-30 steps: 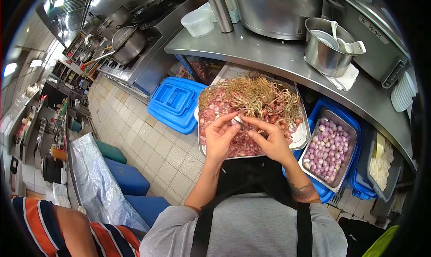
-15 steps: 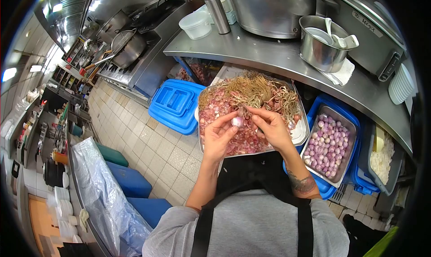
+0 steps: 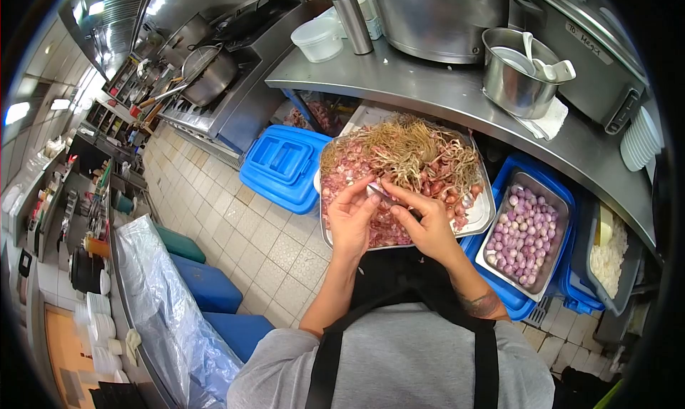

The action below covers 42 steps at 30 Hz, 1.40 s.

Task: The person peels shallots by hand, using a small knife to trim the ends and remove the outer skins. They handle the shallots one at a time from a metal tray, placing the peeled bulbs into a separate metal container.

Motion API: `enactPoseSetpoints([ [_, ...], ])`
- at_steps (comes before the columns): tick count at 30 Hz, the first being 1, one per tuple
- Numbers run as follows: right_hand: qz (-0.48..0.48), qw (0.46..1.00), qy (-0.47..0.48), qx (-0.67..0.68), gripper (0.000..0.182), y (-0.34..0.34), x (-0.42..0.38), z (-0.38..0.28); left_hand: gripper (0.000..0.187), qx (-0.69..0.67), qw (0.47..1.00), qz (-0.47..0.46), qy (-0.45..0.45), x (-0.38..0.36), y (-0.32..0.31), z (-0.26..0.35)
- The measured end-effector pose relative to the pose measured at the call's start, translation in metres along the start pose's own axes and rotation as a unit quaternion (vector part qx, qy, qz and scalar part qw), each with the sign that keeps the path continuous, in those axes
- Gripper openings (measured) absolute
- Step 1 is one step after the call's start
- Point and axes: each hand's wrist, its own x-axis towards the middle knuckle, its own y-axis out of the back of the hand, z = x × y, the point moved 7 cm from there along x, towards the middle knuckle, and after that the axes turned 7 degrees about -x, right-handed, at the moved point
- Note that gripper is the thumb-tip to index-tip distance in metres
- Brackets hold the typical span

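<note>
Over a large tray [image 3: 488, 220] heaped with shallot skins, my two hands meet. My left hand [image 3: 349, 220] is closed around a small peeled-looking shallot [image 3: 372, 188], held between thumb and fingers. My right hand [image 3: 429, 223] is pinched on what looks like a small knife [image 3: 384, 193], its dark blade against the shallot; most of it is hidden by the fingers. Dry roots and stalks [image 3: 410, 145] pile up at the tray's far side, with unpeeled brown shallots [image 3: 446, 193] at its right. Loose pink skins [image 3: 342, 170] cover the left part.
To the right, a metal pan of peeled shallots [image 3: 524, 230] rests on a blue bin [image 3: 508, 168]. Beyond it stands a grey tub [image 3: 619, 295] with white contents. A blue lid [image 3: 282, 168] lies left of the tray. The steel counter [image 3: 421, 84] overhangs the tray's far side.
My right hand has moved its fingertips closer to the left hand, and the blade now shows at the shallot. The shallot is more covered by fingers. The whole view has shifted slightly.
</note>
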Motion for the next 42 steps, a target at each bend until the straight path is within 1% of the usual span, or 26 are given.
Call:
enactPoseSetpoints([
  [5,-0.021,0.999,0.000,0.037,0.035,0.000,-0.001,0.001,0.035,0.021,1.000,0.005,0.003,-0.004,-0.004,0.007],
  [8,-0.068,0.995,-0.039,0.054,0.035,0.002,-0.002,0.003,0.034,0.018,1.000,0.009,0.016,-0.005,0.001,0.004],
  [11,-0.062,0.995,-0.027,0.072,0.034,0.002,-0.002,0.007,0.034,0.014,0.999,0.016,0.033,-0.005,0.005,-0.001],
  [13,-0.063,0.997,-0.027,0.028,0.035,0.003,0.000,0.008,0.034,0.013,0.999,0.016,0.048,-0.004,0.008,-0.002],
  [14,-0.064,0.998,-0.027,0.006,0.035,0.004,0.000,0.008,0.034,0.009,0.999,0.018,0.041,-0.004,0.007,-0.001],
  [16,-0.030,0.999,0.025,-0.025,0.033,0.002,0.000,0.007,0.034,-0.001,0.999,0.021,0.025,-0.004,0.004,0.001],
  [17,-0.013,0.998,0.050,-0.040,0.033,0.001,0.000,0.006,0.034,-0.001,0.999,0.021,0.033,-0.004,0.005,0.000],
  [18,-0.044,0.997,-0.031,0.049,0.032,-0.002,0.000,0.017,0.034,-0.001,0.999,0.021,0.043,-0.004,0.008,-0.002],
  [19,-0.075,0.981,-0.113,0.138,0.032,-0.005,-0.004,0.026,0.034,-0.001,0.998,0.021,0.053,-0.005,0.010,-0.004],
  [20,-0.104,0.949,-0.193,0.224,0.031,-0.010,-0.009,0.034,0.033,0.002,0.999,0.008,0.046,-0.005,0.009,-0.003],
  [23,-0.099,0.915,-0.215,0.328,0.031,-0.012,-0.007,0.043,0.033,0.008,0.999,-0.025,0.035,-0.004,0.007,-0.004],
  [25,-0.057,0.928,-0.203,0.306,0.032,-0.011,-0.003,0.044,0.036,0.007,0.998,-0.039,0.039,-0.003,0.007,-0.008],
  [29,0.037,0.959,-0.161,0.231,0.032,-0.002,0.003,0.056,0.039,-0.045,0.996,-0.039,0.064,-0.003,-0.003,-0.007],
  [32,0.074,0.988,-0.109,0.075,0.031,0.007,0.005,0.054,0.039,-0.056,0.996,-0.035,0.062,-0.003,0.000,-0.009],
  [34,0.113,0.992,-0.046,-0.021,0.031,0.011,0.007,0.057,0.038,-0.077,0.994,-0.028,0.066,-0.002,0.000,-0.008],
  [36,0.131,0.988,-0.013,-0.086,0.031,0.012,0.007,0.054,0.036,-0.072,0.996,-0.015,0.055,0.001,0.003,-0.009],
  [38,0.125,0.984,-0.022,-0.123,0.031,0.014,0.005,0.049,0.035,-0.059,0.997,0.001,0.042,0.003,0.007,-0.010],
  [41,0.008,0.980,-0.138,-0.144,0.032,0.011,0.006,0.041,0.034,-0.030,0.999,0.027,0.027,0.005,0.013,-0.011],
  [42,0.005,0.986,-0.115,-0.125,0.033,0.010,0.006,0.038,0.034,-0.023,0.999,0.033,0.024,0.005,0.016,-0.012],
])
